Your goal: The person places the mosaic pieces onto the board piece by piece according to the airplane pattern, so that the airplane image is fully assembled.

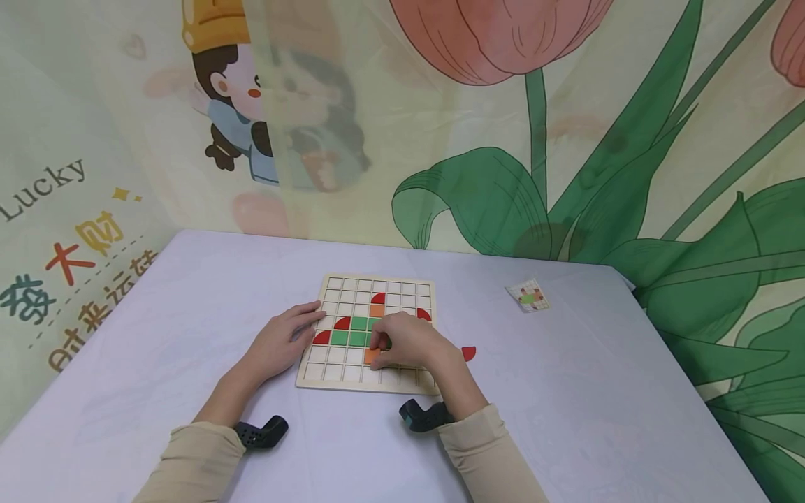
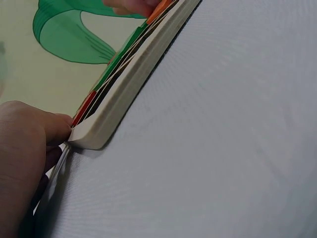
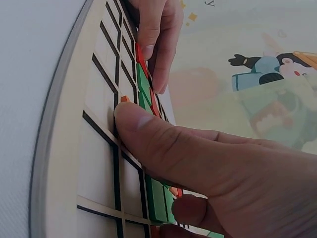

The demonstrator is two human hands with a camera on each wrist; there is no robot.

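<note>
A square wooden grid board (image 1: pixel 342 376) lies on the table, with red quarter-round, green square and orange square tiles in its cells. My left hand (image 1: pixel 278 342) rests at the board's left edge, its fingers extended along it and the thumb by a red tile (image 1: pixel 322 337). Over the middle, my right hand (image 1: pixel 411 341) pinches an orange tile (image 1: pixel 370 356) between thumb and index finger. Its thumb (image 3: pixel 133 116) touches that tile's side in the right wrist view. Green tiles (image 1: pixel 349 338) lie just left of these fingers; the hand hides part of the board's right side.
A loose red quarter-round tile (image 1: pixel 469 353) lies right of the board. Farther back on the right is a small printed card (image 1: pixel 528 295). A white cloth covers the table (image 1: pixel 597 398); a printed curtain (image 1: pixel 352 209) hangs behind it.
</note>
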